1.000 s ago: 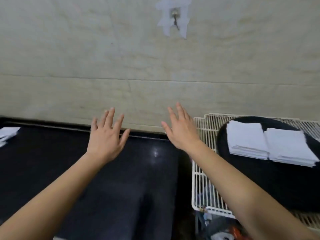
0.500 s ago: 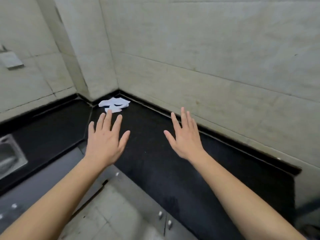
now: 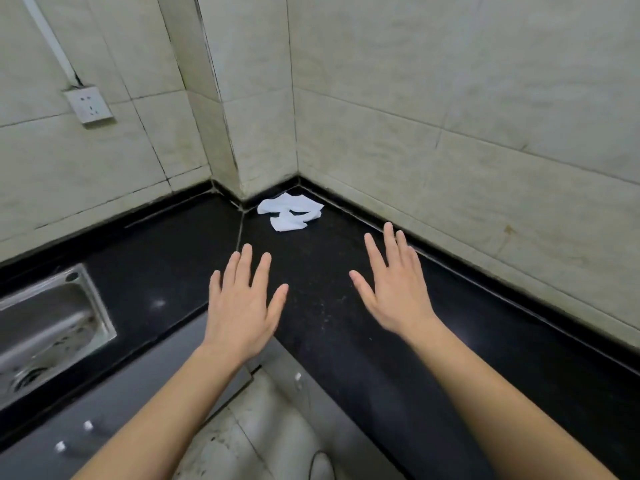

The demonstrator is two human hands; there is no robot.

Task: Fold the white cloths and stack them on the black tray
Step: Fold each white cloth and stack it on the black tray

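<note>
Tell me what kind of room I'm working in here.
Most likely a kitchen: a black L-shaped countertop with a steel sink set into it, tiled walls and a wall socket. A crumpled white cloth lies in the corner.

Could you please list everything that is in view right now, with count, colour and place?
white cloths: a small crumpled pile, number unclear, white, in the far corner of the countertop against the walls
countertop: one, black, L-shaped, running along both walls
sink: one, steel, set into the countertop at the left edge
wall socket: one, white, on the left wall above the countertop
tiled walls: pale beige, meeting at a corner behind the cloths
cabinet fronts: grey, below the countertop
floor: pale tiles, bottom centre
left hand: one, open, fingers spread, empty, over the countertop edge
right hand: one, open, fingers spread, empty, over the countertop
</note>
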